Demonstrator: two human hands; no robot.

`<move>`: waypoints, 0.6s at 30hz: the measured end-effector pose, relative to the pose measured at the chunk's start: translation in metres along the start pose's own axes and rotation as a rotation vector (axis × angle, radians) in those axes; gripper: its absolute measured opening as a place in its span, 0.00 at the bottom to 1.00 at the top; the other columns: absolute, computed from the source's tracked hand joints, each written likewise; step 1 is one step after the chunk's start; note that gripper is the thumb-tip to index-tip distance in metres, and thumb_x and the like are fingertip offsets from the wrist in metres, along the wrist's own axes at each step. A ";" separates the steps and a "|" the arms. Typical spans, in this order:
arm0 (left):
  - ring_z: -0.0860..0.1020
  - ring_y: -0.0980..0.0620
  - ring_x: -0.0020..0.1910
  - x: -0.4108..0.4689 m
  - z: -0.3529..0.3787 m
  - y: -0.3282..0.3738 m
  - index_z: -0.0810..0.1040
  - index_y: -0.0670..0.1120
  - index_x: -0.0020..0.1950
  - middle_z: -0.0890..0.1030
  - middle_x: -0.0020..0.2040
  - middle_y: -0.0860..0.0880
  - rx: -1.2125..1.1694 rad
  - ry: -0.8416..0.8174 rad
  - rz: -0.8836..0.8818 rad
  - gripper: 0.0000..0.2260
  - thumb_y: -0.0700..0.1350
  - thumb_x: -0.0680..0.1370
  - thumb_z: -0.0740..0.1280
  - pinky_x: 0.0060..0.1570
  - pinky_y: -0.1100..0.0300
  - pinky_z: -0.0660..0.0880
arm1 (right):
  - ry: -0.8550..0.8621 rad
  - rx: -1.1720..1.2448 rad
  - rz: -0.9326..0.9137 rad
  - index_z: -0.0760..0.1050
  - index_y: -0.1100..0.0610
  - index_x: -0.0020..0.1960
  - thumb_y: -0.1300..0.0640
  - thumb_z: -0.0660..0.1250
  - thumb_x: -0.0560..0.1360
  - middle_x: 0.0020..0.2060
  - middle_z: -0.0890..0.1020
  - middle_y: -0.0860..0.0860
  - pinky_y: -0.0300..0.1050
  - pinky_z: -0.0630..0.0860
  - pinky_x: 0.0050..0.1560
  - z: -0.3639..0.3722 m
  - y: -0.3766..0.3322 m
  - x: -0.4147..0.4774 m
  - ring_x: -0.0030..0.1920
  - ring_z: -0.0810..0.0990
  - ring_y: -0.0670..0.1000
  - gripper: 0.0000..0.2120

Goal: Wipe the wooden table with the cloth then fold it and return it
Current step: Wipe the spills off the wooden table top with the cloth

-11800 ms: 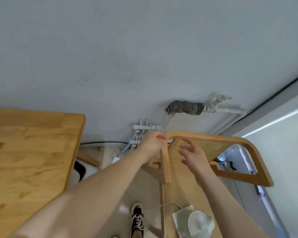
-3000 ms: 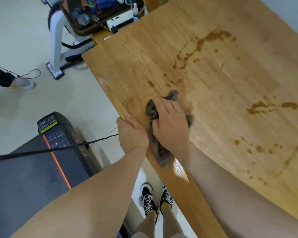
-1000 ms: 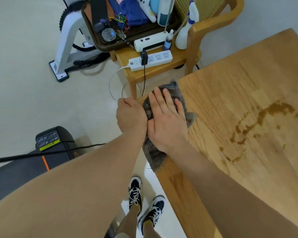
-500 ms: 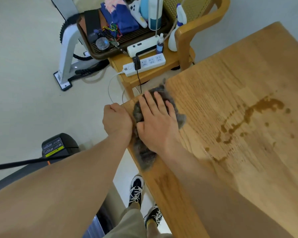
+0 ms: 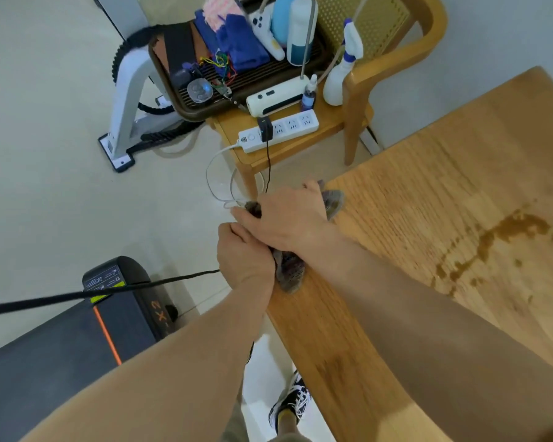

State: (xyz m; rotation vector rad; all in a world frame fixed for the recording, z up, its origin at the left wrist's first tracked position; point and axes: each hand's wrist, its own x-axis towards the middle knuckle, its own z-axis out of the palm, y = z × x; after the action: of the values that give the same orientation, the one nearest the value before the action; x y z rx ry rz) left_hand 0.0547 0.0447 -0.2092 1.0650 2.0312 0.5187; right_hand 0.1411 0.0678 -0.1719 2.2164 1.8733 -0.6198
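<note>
In the head view, at frame centre, the grey cloth [image 5: 289, 271] is held bunched over the left edge of the wooden table [image 5: 428, 202]. It is clutched from above by the right hand [image 5: 288, 218] and from below by the left hand [image 5: 245, 260], the two hands touching. At lower left, orange lettering on the treadmill [image 5: 77, 346] cannot be read with certainty.

**A:** whats on the wooden table [image 5: 428, 186] rn?

**B:** cloth [image 5: 289, 271], grey, bunched up at the left corner, part of it hanging over the edge. brown wet stains [image 5: 505, 229] splattered further to the rt, well apart from it, w/ small drops around em.
</note>
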 end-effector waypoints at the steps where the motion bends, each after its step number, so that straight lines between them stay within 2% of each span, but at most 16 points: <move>1: 0.71 0.46 0.36 0.000 -0.001 0.000 0.64 0.47 0.37 0.72 0.35 0.49 -0.013 -0.008 0.003 0.13 0.47 0.81 0.52 0.35 0.54 0.66 | 0.014 0.021 0.005 0.76 0.52 0.39 0.32 0.45 0.77 0.38 0.81 0.49 0.56 0.59 0.64 0.000 0.001 -0.003 0.47 0.77 0.52 0.30; 2: 0.71 0.45 0.36 0.000 -0.001 0.001 0.64 0.46 0.37 0.71 0.34 0.49 -0.022 -0.011 0.008 0.13 0.47 0.81 0.52 0.36 0.54 0.65 | 0.028 0.031 -0.001 0.77 0.50 0.43 0.32 0.46 0.77 0.43 0.82 0.50 0.57 0.56 0.67 0.001 0.006 -0.006 0.53 0.77 0.53 0.28; 4: 0.71 0.45 0.37 -0.001 -0.002 0.003 0.66 0.45 0.39 0.70 0.34 0.49 -0.029 -0.015 0.012 0.13 0.46 0.82 0.51 0.37 0.55 0.63 | 0.012 0.001 -0.002 0.77 0.46 0.57 0.33 0.44 0.77 0.57 0.81 0.51 0.60 0.50 0.73 -0.002 0.028 -0.013 0.65 0.71 0.54 0.29; 5: 0.71 0.45 0.37 -0.001 -0.002 0.003 0.66 0.45 0.40 0.71 0.34 0.49 -0.035 -0.021 0.010 0.13 0.47 0.82 0.51 0.37 0.55 0.64 | -0.012 -0.020 0.038 0.74 0.46 0.63 0.32 0.43 0.76 0.62 0.78 0.51 0.61 0.47 0.74 -0.007 0.045 -0.011 0.69 0.68 0.54 0.31; 7: 0.71 0.46 0.36 -0.002 -0.002 0.004 0.66 0.46 0.40 0.73 0.36 0.47 -0.062 -0.039 -0.003 0.13 0.47 0.82 0.50 0.37 0.56 0.64 | -0.069 -0.060 0.211 0.72 0.50 0.65 0.33 0.43 0.76 0.66 0.75 0.53 0.64 0.46 0.74 -0.021 0.083 -0.001 0.71 0.65 0.55 0.31; 9: 0.72 0.46 0.37 -0.002 -0.002 0.003 0.67 0.46 0.42 0.75 0.39 0.45 -0.072 -0.044 -0.007 0.12 0.48 0.82 0.50 0.37 0.56 0.65 | -0.096 -0.078 0.350 0.73 0.54 0.60 0.35 0.45 0.77 0.59 0.79 0.56 0.65 0.48 0.73 -0.033 0.103 0.009 0.66 0.70 0.57 0.30; 10: 0.73 0.46 0.38 -0.001 -0.003 0.002 0.67 0.47 0.43 0.76 0.39 0.45 -0.073 -0.044 -0.003 0.12 0.48 0.82 0.49 0.37 0.55 0.66 | -0.096 -0.079 0.349 0.75 0.55 0.54 0.36 0.45 0.78 0.52 0.81 0.56 0.64 0.49 0.73 -0.033 0.099 0.011 0.61 0.74 0.58 0.28; 12: 0.73 0.45 0.39 0.000 -0.003 0.000 0.67 0.47 0.45 0.76 0.40 0.45 -0.079 -0.053 0.010 0.11 0.48 0.82 0.49 0.39 0.53 0.68 | -0.084 -0.087 0.230 0.74 0.54 0.38 0.39 0.45 0.79 0.35 0.78 0.51 0.61 0.54 0.72 -0.023 0.064 0.011 0.47 0.78 0.55 0.27; 13: 0.74 0.44 0.40 0.001 -0.002 -0.002 0.68 0.47 0.46 0.76 0.41 0.45 -0.082 -0.057 0.015 0.11 0.48 0.82 0.50 0.39 0.53 0.68 | -0.073 -0.080 0.150 0.72 0.53 0.34 0.40 0.46 0.79 0.30 0.76 0.49 0.59 0.56 0.70 -0.015 0.040 0.007 0.41 0.77 0.53 0.26; 15: 0.75 0.44 0.46 0.003 -0.002 -0.005 0.72 0.47 0.53 0.79 0.47 0.45 -0.114 -0.063 0.016 0.12 0.48 0.82 0.50 0.42 0.55 0.67 | -0.039 -0.029 0.016 0.68 0.51 0.30 0.41 0.48 0.79 0.27 0.73 0.47 0.54 0.60 0.66 -0.003 0.002 -0.002 0.35 0.74 0.51 0.25; 17: 0.76 0.45 0.51 0.005 -0.002 -0.006 0.72 0.49 0.63 0.79 0.52 0.45 -0.146 -0.089 0.012 0.15 0.48 0.82 0.50 0.45 0.57 0.67 | 0.001 0.044 -0.036 0.64 0.50 0.29 0.42 0.51 0.79 0.27 0.73 0.46 0.51 0.60 0.66 0.002 -0.007 -0.005 0.36 0.73 0.49 0.23; 18: 0.75 0.45 0.52 0.005 -0.002 -0.006 0.71 0.50 0.66 0.79 0.54 0.46 -0.150 -0.106 0.008 0.16 0.48 0.82 0.51 0.45 0.57 0.66 | 0.004 0.112 -0.035 0.66 0.51 0.30 0.42 0.52 0.79 0.28 0.74 0.47 0.51 0.58 0.68 0.002 -0.004 -0.008 0.37 0.73 0.49 0.22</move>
State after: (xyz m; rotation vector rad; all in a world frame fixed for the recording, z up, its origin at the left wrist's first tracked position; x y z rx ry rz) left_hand 0.0486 0.0451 -0.2137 0.9899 1.8654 0.5963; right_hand 0.1358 0.0608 -0.1702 2.2581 1.9283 -0.7438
